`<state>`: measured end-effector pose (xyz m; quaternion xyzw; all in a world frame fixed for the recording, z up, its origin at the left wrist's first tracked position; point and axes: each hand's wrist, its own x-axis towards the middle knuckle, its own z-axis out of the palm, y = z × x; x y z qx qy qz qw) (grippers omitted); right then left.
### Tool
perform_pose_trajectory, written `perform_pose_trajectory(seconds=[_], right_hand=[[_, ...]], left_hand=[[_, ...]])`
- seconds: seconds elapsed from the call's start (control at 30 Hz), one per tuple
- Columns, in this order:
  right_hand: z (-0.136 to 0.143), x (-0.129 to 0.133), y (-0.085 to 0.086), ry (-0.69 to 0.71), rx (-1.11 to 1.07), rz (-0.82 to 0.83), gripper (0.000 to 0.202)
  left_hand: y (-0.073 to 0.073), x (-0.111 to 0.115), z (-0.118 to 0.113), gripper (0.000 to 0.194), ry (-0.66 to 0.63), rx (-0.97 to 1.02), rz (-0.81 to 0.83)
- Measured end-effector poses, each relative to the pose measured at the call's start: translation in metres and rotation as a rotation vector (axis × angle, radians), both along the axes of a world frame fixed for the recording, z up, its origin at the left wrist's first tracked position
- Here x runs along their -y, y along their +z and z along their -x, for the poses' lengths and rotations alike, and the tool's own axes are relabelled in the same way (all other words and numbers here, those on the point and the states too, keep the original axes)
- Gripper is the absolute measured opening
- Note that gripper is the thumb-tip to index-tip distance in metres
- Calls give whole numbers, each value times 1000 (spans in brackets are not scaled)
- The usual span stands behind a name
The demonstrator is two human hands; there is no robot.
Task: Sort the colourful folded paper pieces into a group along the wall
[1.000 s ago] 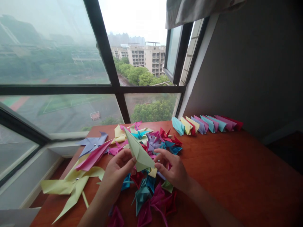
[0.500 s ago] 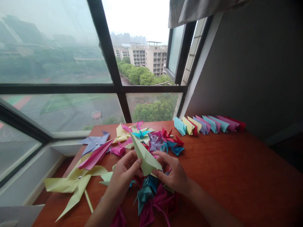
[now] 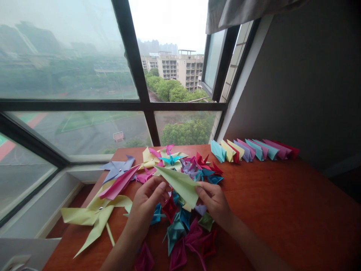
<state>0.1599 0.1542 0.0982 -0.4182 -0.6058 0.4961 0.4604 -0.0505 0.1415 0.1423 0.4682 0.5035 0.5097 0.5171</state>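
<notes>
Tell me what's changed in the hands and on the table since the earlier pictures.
The green paper has turned, its long tip now leaning lower and further left. The right hand now pinches its right end; whether the left hand still touches it is unclear. The yellow pinwheel and the row of folded papers stayed put.

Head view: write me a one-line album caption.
Right hand pinching a pale green folded paper, left hand close beside it, above colourful origami on a reddish-brown table by the window.
</notes>
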Motion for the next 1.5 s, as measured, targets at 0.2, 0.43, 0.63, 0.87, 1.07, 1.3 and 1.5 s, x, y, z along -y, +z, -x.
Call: perform_pose_trajectory(seconds=[0.2,0.43,0.63,0.87,1.07,1.3,1.5], right_hand=[[-2,-3,3,52,-183,215,52],[-7,-5,-6,175,-225,294,50],[-15,-8,-5,262,-182,286,41],[-20,-6,6,362,-151,262,42],[-17,-2,5,397,26,203,38],[-19,-4,7,323,124,169,44],[-22,-7,8,273,145,145,42]], left_hand=[[-7,-5,13,25,115,66,-54],[1,-4,11,38,107,44,-77],[7,-1,13,23,123,-87,-56],[7,2,7,18,-157,-84,-36],[2,7,0,17,-330,-252,-91],[7,6,-3,17,-304,-228,-68],[4,6,3,15,-273,-167,-52]])
